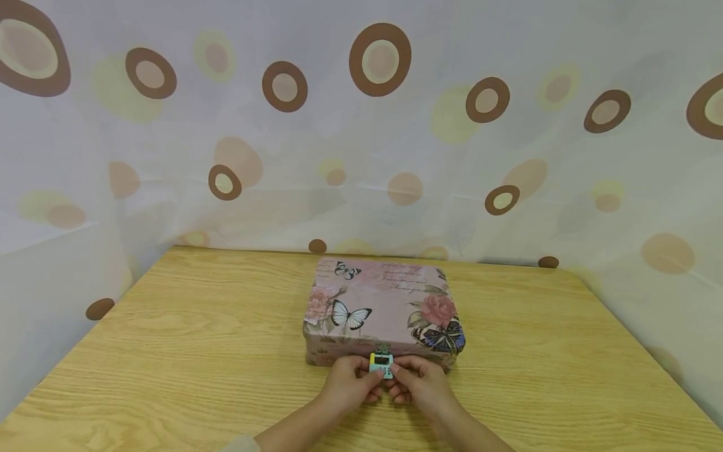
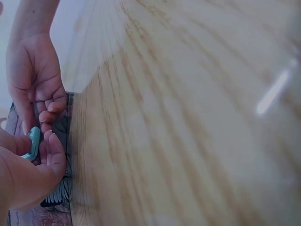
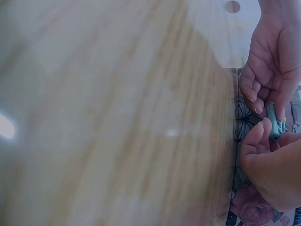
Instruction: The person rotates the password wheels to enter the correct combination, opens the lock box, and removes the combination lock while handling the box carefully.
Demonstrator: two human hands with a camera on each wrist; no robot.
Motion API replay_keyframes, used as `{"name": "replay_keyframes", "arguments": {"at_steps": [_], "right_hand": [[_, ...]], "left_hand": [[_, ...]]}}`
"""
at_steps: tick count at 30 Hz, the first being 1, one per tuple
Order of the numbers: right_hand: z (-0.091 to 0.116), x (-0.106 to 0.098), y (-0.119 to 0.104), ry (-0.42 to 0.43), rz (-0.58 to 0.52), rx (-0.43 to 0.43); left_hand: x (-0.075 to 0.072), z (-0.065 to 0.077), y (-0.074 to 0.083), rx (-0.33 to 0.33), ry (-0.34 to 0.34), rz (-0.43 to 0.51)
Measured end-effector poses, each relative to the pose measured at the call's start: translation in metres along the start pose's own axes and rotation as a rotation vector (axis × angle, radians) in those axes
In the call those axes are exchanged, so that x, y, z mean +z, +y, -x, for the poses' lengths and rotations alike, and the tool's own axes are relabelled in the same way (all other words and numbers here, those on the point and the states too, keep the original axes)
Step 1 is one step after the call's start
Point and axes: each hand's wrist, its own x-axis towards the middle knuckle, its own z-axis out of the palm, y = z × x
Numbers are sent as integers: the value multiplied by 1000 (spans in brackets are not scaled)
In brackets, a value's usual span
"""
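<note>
A small teal and yellow combination padlock (image 1: 381,366) with several dials is at the front clasp (image 1: 383,348) of a pink box (image 1: 378,301) printed with butterflies and roses. My left hand (image 1: 349,384) pinches the padlock from the left, thumb on its lower face. From the other side, my right hand (image 1: 426,386) pinches it too, thumb at its right edge. Both wrist views show the teal padlock (image 2: 33,142) between the two hands' fingertips. The box lid is down. Whether the shackle passes through the clasp is too small to tell.
The box rests on a light wood-grain table (image 1: 198,339), near its middle. Behind and along both sides hangs a pale curtain-like sheet (image 1: 316,150) with brown rings and coloured dots, meeting the table's back edge.
</note>
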Motion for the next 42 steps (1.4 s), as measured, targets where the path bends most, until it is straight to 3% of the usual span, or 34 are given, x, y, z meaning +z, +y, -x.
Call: {"name": "replay_keyframes", "arguments": {"at_steps": [12, 30, 42], "right_hand": [[1, 1, -3, 9, -1, -5], [0, -1, 0, 14, 2, -11], [0, 0, 0, 11, 0, -24]], "left_hand": [[3, -2, -1, 7, 34, -14], [-2, 1, -1, 5, -29, 48], [-2, 0, -3, 40, -30, 25]]}}
